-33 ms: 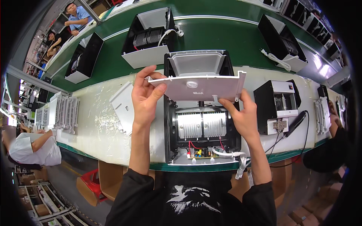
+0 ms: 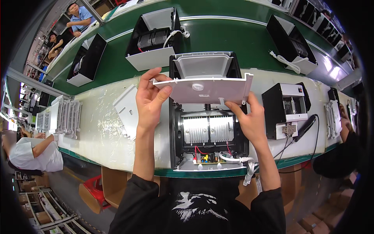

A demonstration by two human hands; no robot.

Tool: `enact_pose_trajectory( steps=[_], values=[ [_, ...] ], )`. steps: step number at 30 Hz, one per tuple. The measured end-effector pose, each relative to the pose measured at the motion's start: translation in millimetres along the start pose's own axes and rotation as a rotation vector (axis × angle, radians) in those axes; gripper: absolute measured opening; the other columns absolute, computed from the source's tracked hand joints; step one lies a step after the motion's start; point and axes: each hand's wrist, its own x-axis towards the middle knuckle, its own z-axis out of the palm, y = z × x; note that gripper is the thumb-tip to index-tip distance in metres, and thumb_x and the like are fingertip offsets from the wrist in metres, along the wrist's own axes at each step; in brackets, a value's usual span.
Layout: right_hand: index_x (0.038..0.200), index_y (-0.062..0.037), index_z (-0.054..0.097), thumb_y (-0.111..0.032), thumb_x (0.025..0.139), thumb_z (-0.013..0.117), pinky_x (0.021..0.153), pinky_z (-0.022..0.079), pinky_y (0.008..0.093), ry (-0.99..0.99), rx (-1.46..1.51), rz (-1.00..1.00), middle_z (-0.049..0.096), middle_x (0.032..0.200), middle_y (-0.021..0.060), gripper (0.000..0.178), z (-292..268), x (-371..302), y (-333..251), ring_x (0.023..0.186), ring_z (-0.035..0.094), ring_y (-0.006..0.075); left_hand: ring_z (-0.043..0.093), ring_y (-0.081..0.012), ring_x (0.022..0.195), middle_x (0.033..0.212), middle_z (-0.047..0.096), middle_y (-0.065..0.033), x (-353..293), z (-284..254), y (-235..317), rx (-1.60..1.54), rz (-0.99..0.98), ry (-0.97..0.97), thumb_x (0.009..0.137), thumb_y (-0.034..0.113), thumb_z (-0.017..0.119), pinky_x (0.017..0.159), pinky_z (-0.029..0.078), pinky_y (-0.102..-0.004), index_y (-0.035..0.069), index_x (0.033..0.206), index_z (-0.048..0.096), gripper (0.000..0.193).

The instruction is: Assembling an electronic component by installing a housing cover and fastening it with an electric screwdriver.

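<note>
My left hand (image 2: pixel 150 99) pinches the left end of a white plastic panel (image 2: pixel 210 90), thumb in front and fingers behind. At the lower right corner of the panel, my right hand (image 2: pixel 249 115) grips it with thumb and fingers. The panel is held raised and tilted over an open black appliance housing (image 2: pixel 176 136), hiding part of its middle. Inside the housing sit finned metal blocks (image 2: pixel 208 130), red wires and a small circuit board (image 2: pixel 210 157) near the front. A white power cord (image 2: pixel 245 160) comes out at the front right corner. Behind the panel, a pale tray-like part (image 2: pixel 202 66) shows.
Another white panel (image 2: pixel 126 111) lies left of the housing; white slatted parts (image 2: pixel 66 117) stand further left. To the right are a black-and-white device (image 2: pixel 286 109) and a black-handled tool (image 2: pixel 306 128) with a cable. Open units (image 2: pixel 152 37) stand on the green conveyor (image 2: pixel 226 37). People work at both sides.
The panel's right end has shifted very slightly left, along with my right hand. Everything else looks the same.
</note>
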Motion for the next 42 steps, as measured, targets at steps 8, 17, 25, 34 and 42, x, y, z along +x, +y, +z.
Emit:
enact_pose_trajectory(
  steps=[8, 17, 25, 34, 42],
  values=[
    [0.098, -0.0016, 0.065, -0.014, 0.070, 0.077, 0.076, 0.044, 0.0285, -0.003, -0.092, -0.127, 0.061, 0.114, 0.0081, 0.033, 0, 16, 21, 0.082, 0.057, 0.0161, 0.056, -0.0157, 0.096, 0.101, 0.059, -0.0100, 0, 1, -4, 0.063, 0.052, -0.104, 0.085, -0.002, 0.061, 0.086, 0.045, -0.0290, 0.002, 0.123, 0.045, 0.041],
    [0.100, -0.0009, 0.067, -0.014, 0.062, 0.081, 0.101, 0.036, 0.0363, -0.068, -0.059, 0.046, 0.050, 0.132, 0.0128, 0.042, -3, 24, 17, 0.123, 0.047, 0.0269, 0.058, -0.0148, 0.095, 0.104, 0.061, -0.0097, -3, 10, -3, 0.220, 0.039, -0.122, 0.086, -0.002, 0.062, 0.084, 0.046, -0.0259, 0.000, 0.107, 0.052, 0.024],
    [0.100, 0.0007, 0.066, -0.014, 0.062, 0.081, 0.099, 0.038, 0.0355, -0.037, -0.044, 0.069, 0.051, 0.131, 0.0139, 0.043, -2, 22, 17, 0.120, 0.050, 0.0281, 0.060, -0.0161, 0.089, 0.099, 0.063, -0.0102, -2, 10, -3, 0.425, 0.085, -0.134, 0.084, -0.004, 0.061, 0.083, 0.046, -0.0269, 0.000, 0.100, 0.054, 0.018],
    [0.112, -0.0025, 0.060, -0.014, 0.064, 0.079, 0.088, 0.047, 0.0329, -0.004, -0.144, 0.003, 0.051, 0.130, 0.0148, 0.053, -2, 17, 21, 0.114, 0.054, 0.0265, 0.056, -0.0263, 0.104, 0.110, 0.060, -0.0109, -8, 3, -5, 0.836, 0.302, -0.155, 0.077, -0.004, 0.064, 0.088, 0.045, -0.0345, 0.002, 0.101, 0.055, 0.026],
    [0.122, -0.0003, 0.051, -0.011, 0.076, 0.071, 0.087, 0.047, 0.0321, 0.069, -0.037, 0.014, 0.055, 0.123, 0.0121, 0.051, -45, -11, 13, 0.112, 0.054, 0.0210, 0.047, -0.0303, 0.120, 0.125, 0.054, -0.0104, -14, 32, 3, 1.005, 0.129, -0.358, 0.074, 0.004, 0.065, 0.100, 0.037, -0.0385, 0.006, 0.113, 0.061, 0.039]
  ],
)
